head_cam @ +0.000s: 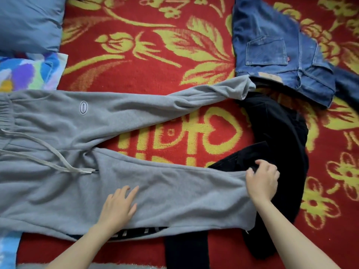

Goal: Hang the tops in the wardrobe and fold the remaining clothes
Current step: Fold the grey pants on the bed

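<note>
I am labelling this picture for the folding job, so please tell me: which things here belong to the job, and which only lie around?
Belong to the job: grey sweatpants, pressed by the left hand, held at the hem by the right hand; black garment; blue jeans.
Lying about: blue pillow; colourful cloth; red flowered blanket.

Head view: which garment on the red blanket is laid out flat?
The grey sweatpants, both legs spread out lengthwise; the blue jeans are folded and the black garment lies crumpled.
</note>
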Available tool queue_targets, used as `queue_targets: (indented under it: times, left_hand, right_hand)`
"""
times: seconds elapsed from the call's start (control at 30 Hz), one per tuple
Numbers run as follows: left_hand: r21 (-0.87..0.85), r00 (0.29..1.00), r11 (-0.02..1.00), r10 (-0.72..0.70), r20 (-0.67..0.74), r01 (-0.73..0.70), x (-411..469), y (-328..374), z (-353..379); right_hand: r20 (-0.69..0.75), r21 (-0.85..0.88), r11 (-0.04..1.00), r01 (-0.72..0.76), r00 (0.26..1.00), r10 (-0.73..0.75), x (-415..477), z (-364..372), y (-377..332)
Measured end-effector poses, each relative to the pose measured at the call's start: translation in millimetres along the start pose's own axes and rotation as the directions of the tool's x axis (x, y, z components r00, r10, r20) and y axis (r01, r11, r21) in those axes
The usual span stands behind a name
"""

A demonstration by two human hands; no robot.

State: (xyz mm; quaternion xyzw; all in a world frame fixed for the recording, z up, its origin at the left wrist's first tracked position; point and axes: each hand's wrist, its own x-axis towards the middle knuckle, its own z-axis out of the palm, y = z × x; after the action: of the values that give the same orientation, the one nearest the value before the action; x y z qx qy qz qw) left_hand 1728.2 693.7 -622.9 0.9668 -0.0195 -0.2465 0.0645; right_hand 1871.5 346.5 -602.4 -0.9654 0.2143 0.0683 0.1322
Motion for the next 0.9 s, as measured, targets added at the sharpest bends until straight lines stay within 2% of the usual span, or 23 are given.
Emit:
queue_targets:
  times: [0.07, 0.13, 0.2, 0.27, 0.4, 0.5, 0.6, 0.67, 0.73, 0.8, 0.9]
  left_hand:
    - [0.002, 0.997, 0.997, -0.071, -0.037, 0.071, 23, 3, -18]
    - [-0.049, 0.990, 0.993, -0.115, -0.078, 0.111, 51, 0, -35]
    - [-0.109, 0.978, 0.979, -0.185, -0.091, 0.175, 76, -8, -50]
    - [-0.096, 0.963, 0.964, -0.256, -0.087, 0.248, 98, -18, -60]
    - [-0.088, 0.937, 0.957, -0.288, -0.197, 0.275, 144, -47, -84]
    - [-0.018, 0.936, 0.951, -0.307, -0.173, 0.308, 176, -69, -96]
    - [-0.049, 0.934, 0.949, -0.315, -0.170, 0.311, 203, -78, -103]
    - [-0.012, 0.947, 0.958, -0.285, -0.145, 0.287, 217, -79, -106]
    - [0.058, 0.964, 0.965, -0.247, -0.101, 0.254, 231, -81, -109]
    - [0.092, 0.973, 0.969, -0.223, -0.058, 0.228, 245, -84, -112]
    - [0.081, 0.971, 0.972, -0.226, 0.080, 0.220, 267, -91, -117]
  right_hand:
    - [0.019, -0.062, 0.983, 0.175, 0.984, -0.175, 22, -3, -25]
    - [0.064, -0.134, 0.956, 0.261, 0.965, -0.254, 48, -7, -51]
    - [0.104, -0.196, 0.929, 0.313, 0.949, -0.297, 73, -10, -72]
    - [0.129, -0.258, 0.897, 0.359, 0.933, -0.336, 95, -11, -88]
    - [0.163, -0.385, 0.829, 0.405, 0.914, -0.371, 145, -17, -109]
    - [0.225, -0.445, 0.779, 0.443, 0.897, -0.382, 180, -24, -115]
    - [0.325, -0.493, 0.726, 0.480, 0.875, -0.358, 200, -22, -116]
    - [0.305, -0.530, 0.670, 0.520, 0.854, -0.422, 199, -18, -114]
    - [0.249, -0.569, 0.579, 0.584, 0.794, -0.555, 195, -12, -111]
    - [0.189, -0.501, 0.558, 0.662, 0.713, -0.675, 193, -9, -111]
    - [0.253, -0.486, 0.570, 0.663, 0.731, -0.634, 195, 0, -117]
